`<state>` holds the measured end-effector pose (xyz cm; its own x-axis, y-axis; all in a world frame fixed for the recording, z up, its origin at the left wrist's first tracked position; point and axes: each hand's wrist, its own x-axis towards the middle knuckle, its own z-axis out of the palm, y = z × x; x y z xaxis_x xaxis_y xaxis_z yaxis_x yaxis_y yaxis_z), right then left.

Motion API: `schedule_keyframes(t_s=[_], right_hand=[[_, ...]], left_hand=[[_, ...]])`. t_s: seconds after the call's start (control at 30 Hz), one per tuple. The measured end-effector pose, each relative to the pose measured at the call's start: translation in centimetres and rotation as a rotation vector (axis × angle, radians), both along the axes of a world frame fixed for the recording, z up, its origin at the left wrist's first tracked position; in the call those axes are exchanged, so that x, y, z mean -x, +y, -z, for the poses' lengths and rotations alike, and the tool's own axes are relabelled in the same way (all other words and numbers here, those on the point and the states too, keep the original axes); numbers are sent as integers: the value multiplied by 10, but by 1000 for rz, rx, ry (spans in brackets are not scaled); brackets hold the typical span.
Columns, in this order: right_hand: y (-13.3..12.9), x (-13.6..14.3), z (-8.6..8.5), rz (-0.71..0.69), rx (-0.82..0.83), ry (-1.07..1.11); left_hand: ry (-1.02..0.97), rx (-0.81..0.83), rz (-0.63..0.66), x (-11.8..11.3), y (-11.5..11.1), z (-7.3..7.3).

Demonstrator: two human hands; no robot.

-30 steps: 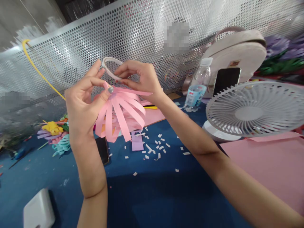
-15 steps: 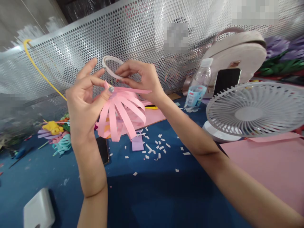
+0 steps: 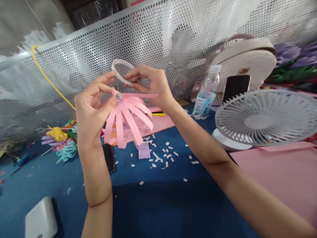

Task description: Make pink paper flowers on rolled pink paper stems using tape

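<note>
My left hand (image 3: 97, 100) pinches the top of a pink paper-strip flower (image 3: 128, 122) between thumb and forefinger. Its curled strips hang downward above the table, and one strip sticks out straight toward my right wrist. In my right hand (image 3: 148, 79) is a roll of white tape (image 3: 116, 73), gripped by its lower right edge and tilted. The tape roll's left side is close to the raised fingers of my left hand; whether they touch I cannot tell. Small white paper scraps (image 3: 167, 155) and a lilac paper piece (image 3: 144, 150) lie below on the blue table (image 3: 173, 205).
At right stand a water bottle (image 3: 205, 96), a grey fan (image 3: 262, 120), a phone (image 3: 236, 87) and a pale bag (image 3: 250, 61). Pink paper (image 3: 279, 175) covers the right side. Colourful paper flowers (image 3: 60, 140) and a white device (image 3: 41, 218) are at left. Behind rises a perforated metal panel (image 3: 138, 36).
The view has shifted slightly. My left-hand fingers have drawn in from a more spread pose, near the tape roll. Both holds are unchanged.
</note>
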<state>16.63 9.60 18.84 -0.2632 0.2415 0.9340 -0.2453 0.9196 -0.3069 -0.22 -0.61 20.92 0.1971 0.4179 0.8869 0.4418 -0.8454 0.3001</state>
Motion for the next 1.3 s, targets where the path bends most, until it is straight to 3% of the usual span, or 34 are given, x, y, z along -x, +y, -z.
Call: schedule_keyframes(t_s=[0.57, 0.77, 1.3], right_hand=[[-3, -2, -4, 188, -45, -10], [-3, -4, -4, 247, -18, -43], [-13, -7, -6, 220, -96, -148]], left_hand=[[-82, 112, 3, -9, -4, 1], [-73, 40, -29, -7, -1, 0], [-50, 3, -56, -6, 3, 2]])
